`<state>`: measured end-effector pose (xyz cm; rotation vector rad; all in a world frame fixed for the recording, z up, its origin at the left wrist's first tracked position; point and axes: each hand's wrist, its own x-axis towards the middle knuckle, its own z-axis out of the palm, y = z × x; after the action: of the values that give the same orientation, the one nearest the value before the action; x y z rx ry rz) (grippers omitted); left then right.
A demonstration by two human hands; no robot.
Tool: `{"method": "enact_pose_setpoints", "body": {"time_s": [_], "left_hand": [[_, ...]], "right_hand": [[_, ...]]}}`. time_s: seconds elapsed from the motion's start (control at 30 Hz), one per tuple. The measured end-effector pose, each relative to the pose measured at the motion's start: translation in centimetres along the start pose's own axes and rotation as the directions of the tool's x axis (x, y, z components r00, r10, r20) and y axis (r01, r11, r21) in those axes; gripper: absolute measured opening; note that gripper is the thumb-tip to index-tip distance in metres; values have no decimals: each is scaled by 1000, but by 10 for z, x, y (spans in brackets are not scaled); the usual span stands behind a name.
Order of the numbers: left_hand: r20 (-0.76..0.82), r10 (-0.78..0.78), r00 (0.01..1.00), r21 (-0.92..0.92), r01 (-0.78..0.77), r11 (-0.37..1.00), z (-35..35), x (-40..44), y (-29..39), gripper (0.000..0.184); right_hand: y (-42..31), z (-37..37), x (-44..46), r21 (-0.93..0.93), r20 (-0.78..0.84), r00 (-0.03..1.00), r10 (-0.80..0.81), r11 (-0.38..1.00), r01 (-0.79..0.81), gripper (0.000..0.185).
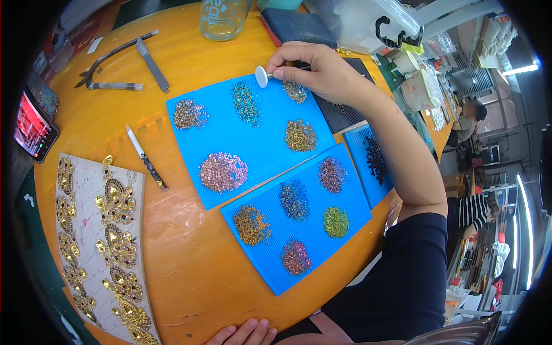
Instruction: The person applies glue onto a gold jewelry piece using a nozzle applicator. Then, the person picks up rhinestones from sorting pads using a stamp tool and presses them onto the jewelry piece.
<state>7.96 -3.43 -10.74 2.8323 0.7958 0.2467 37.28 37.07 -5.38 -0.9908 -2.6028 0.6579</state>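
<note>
My right hand [319, 72] pinches the thin stem of a small white disc [261, 77], held over the far edge of a ridged blue tray [221, 141]. Small piles of tiny beads lie on this tray: teal [246, 104], pink [223, 172], brown [190, 114] and gold [301, 135]. A pale pile [295, 92] sits just below my fingers, partly covered by them. At the bottom edge, my left hand [247, 333] rests with its fingers stretched on the table; the rest of it is out of frame.
Nearer me, a second blue tray [270, 273] carries several bead piles. Gold jewelled trims [121, 247] lie on a pale board at left. A craft knife [146, 158], pliers [109, 63], tweezers [152, 66], a phone [35, 123] and a glass [224, 23] surround the trays. Other people sit behind.
</note>
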Motion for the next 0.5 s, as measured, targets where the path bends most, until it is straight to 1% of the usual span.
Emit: {"method": "enact_pose_setpoints", "body": {"time_s": [0.1, 0.2, 0.27, 0.33, 0.4, 0.47, 0.5], "left_hand": [[3, -13, 1000, -17, 13, 1000, -1, 0, 1, 60], [7, -19, 1000, -19, 19, 1000, 0, 0, 2, 60], [8, -18, 1000, -16, 18, 1000, 2, 0, 2, 60], [-5, -1, 1000, 37, 2, 999, 2, 1, 0, 60], [-3, 8, 1000, 18, -8, 1000, 2, 1, -1, 59], [-1, 19, 1000, -4, -19, 1000, -2, 2, -4, 59], [10, 19, 1000, 32, -19, 999, -14, 7, -8, 58]], "right_hand": [[-1, 0, 0, 8, 10, 1000, 15, 1000, -15, 15], [-3, -2, -4, -12, -16, 1000, -12, 1000, 12, 15], [-7, -8, -10, 46, -11, 999, 47, 998, -47, 15], [-5, -14, -18, 50, -34, 998, 52, 997, -50, 15], [-3, -21, -30, 50, -60, 996, 64, 997, -61, 15], [-3, -27, -43, 43, -42, 987, 153, 988, -151, 15], [-3, -29, -50, 40, -48, 985, 164, 986, -162, 15]]}}
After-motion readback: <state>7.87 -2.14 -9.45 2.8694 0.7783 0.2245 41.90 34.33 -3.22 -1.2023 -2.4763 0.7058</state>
